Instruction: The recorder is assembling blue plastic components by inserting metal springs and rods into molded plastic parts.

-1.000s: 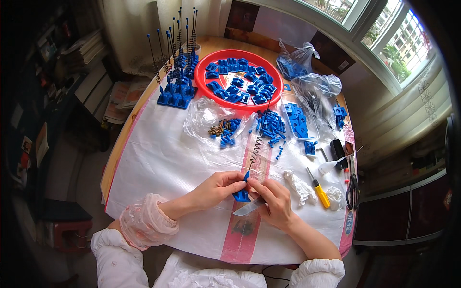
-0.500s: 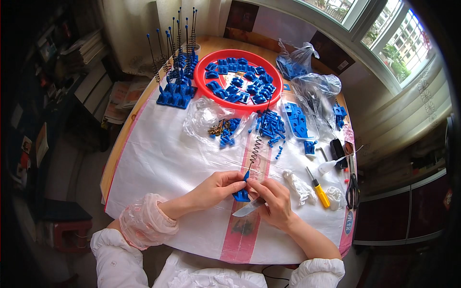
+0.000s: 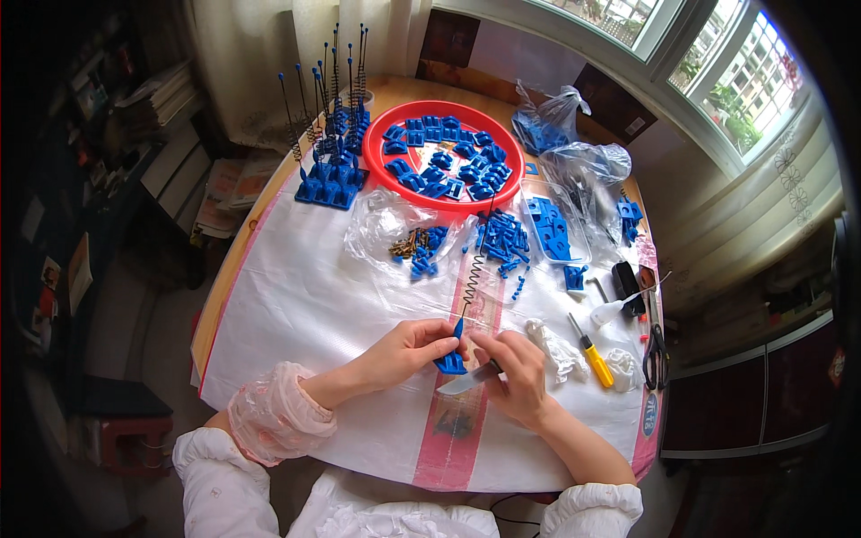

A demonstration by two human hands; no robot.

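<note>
My left hand [image 3: 420, 346] pinches a small blue plastic piece [image 3: 451, 362] with a pointed blue top. From that top a black coiled spring wire [image 3: 473, 285] rises, leaning away over the loose parts. In my right hand [image 3: 518, 375] is a small knife [image 3: 461, 384], its blade pointing left just below the blue piece. The right forefinger stretches toward the piece, with a small gap between them. The knife's handle is mostly hidden in the palm.
A red tray [image 3: 369, 143] of blue parts stands at the back. Left of it are blue stands [image 3: 330, 185] with upright spring wires. Small blue pegs [image 3: 507, 240] lie mid-table. To the right are a yellow screwdriver [image 3: 598, 366], scissors [image 3: 657, 351] and a clear box [image 3: 581, 235].
My right fingers have drawn back slightly from the blue piece, and the knife has shifted a little with them. My left hand keeps its hold.
</note>
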